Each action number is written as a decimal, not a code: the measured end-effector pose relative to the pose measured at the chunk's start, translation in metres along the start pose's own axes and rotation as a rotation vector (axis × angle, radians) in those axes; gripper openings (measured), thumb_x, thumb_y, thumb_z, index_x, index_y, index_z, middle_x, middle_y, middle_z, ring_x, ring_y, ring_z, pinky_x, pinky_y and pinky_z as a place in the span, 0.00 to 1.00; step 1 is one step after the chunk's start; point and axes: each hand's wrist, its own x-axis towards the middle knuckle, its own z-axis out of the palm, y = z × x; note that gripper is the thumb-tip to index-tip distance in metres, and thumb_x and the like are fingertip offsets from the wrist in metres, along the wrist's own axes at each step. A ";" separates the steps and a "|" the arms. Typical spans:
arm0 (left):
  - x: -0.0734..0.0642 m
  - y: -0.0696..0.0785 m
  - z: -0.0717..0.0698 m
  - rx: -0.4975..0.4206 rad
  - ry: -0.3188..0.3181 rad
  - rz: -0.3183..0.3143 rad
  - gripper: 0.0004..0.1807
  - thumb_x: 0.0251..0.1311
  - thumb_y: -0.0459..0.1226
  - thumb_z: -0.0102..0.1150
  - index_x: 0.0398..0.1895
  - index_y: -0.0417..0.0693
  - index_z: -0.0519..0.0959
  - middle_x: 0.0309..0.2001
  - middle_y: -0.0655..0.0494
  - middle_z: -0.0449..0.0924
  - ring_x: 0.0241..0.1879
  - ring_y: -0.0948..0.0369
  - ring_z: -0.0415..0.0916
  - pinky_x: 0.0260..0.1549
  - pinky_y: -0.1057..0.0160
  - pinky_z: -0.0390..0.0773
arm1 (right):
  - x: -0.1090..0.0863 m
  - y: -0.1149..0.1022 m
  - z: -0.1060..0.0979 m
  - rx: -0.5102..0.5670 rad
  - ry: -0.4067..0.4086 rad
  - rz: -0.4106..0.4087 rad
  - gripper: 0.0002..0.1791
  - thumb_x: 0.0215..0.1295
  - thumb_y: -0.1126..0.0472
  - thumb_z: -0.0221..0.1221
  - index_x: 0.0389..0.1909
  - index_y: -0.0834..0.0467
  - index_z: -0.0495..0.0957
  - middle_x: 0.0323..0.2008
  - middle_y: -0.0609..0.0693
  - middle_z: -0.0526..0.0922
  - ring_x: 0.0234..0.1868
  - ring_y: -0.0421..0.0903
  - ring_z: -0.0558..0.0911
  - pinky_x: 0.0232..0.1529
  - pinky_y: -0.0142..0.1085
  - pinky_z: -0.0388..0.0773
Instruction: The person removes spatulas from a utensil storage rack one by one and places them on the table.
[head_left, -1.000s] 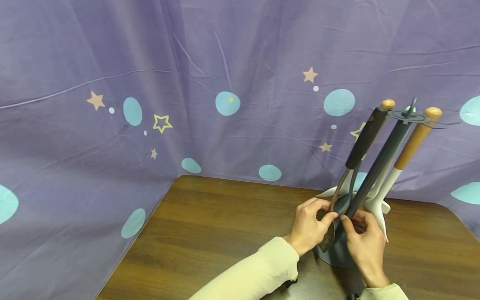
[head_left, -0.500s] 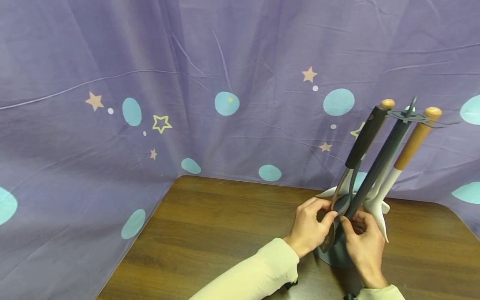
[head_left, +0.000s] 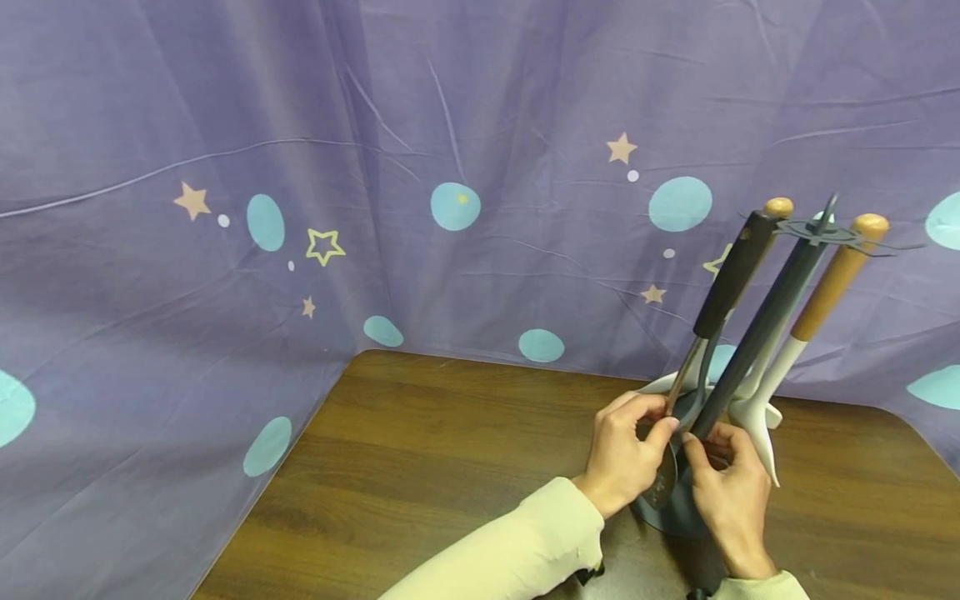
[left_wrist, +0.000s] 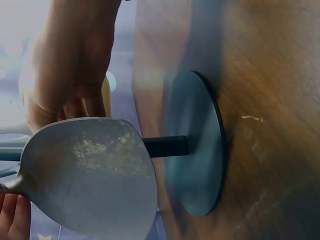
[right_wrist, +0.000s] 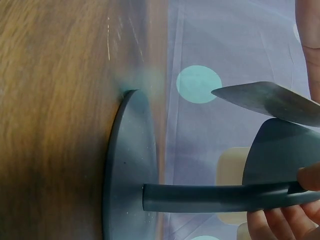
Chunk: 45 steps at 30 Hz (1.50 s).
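My left hand (head_left: 626, 446) pinches the lower shaft of a metal spatula (left_wrist: 95, 170), whose black handle hangs from the top of a dark grey utensil stand (head_left: 772, 312). Stains mark the spatula's blade. With its thumb in front and fingers curled behind, my right hand (head_left: 731, 483) grips the stand's post (right_wrist: 200, 197) above the round base (right_wrist: 132, 165). Behind the metal blade hangs a dark grey utensil with a broad flat head (right_wrist: 277, 150); in the right wrist view the two heads overlap.
White utensils, one with a wooden handle (head_left: 832, 292), hang on the stand's right and far sides. Thin hooks stick out from the stand's top ring (head_left: 817, 232). The wooden table (head_left: 450, 467) meets a purple patterned curtain (head_left: 487, 275) at its back and left.
The spatula's blade has turned slightly, so more of its face shows, and its lower end sits a little further right. My left hand has shifted slightly with it; the right hand keeps its grip.
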 end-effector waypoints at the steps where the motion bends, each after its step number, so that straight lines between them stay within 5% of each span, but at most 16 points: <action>1: 0.000 0.001 0.000 -0.005 0.003 -0.002 0.07 0.52 0.27 0.66 0.35 0.41 0.81 0.32 0.52 0.82 0.34 0.65 0.80 0.39 0.77 0.77 | 0.000 0.000 0.000 0.002 0.000 -0.001 0.12 0.54 0.69 0.67 0.39 0.66 0.77 0.32 0.58 0.83 0.28 0.21 0.74 0.31 0.14 0.72; 15: 0.006 0.009 -0.001 0.002 0.026 -0.002 0.07 0.50 0.25 0.66 0.32 0.40 0.82 0.31 0.53 0.84 0.34 0.71 0.79 0.35 0.80 0.76 | 0.000 -0.001 0.000 0.012 -0.014 0.002 0.12 0.54 0.70 0.67 0.38 0.66 0.77 0.31 0.58 0.83 0.27 0.22 0.75 0.31 0.14 0.71; 30: 0.007 0.013 -0.005 -0.076 0.008 -0.073 0.05 0.53 0.25 0.66 0.33 0.40 0.83 0.32 0.51 0.84 0.37 0.71 0.79 0.36 0.79 0.77 | 0.001 -0.001 0.000 -0.005 -0.024 0.006 0.12 0.54 0.69 0.67 0.38 0.66 0.77 0.32 0.58 0.83 0.27 0.19 0.74 0.31 0.14 0.71; 40: 0.003 0.011 -0.013 -0.011 0.022 -0.010 0.04 0.52 0.27 0.66 0.32 0.41 0.83 0.31 0.53 0.84 0.34 0.71 0.81 0.34 0.80 0.76 | 0.002 0.001 -0.001 0.012 -0.018 0.003 0.12 0.54 0.70 0.67 0.38 0.66 0.78 0.31 0.58 0.83 0.27 0.20 0.74 0.31 0.14 0.71; 45: 0.005 0.014 -0.016 -0.065 0.003 -0.066 0.03 0.54 0.27 0.66 0.32 0.40 0.83 0.32 0.52 0.84 0.35 0.72 0.80 0.35 0.79 0.77 | 0.002 0.001 0.000 0.032 -0.018 0.003 0.12 0.53 0.70 0.67 0.38 0.66 0.78 0.30 0.57 0.83 0.28 0.21 0.74 0.31 0.14 0.71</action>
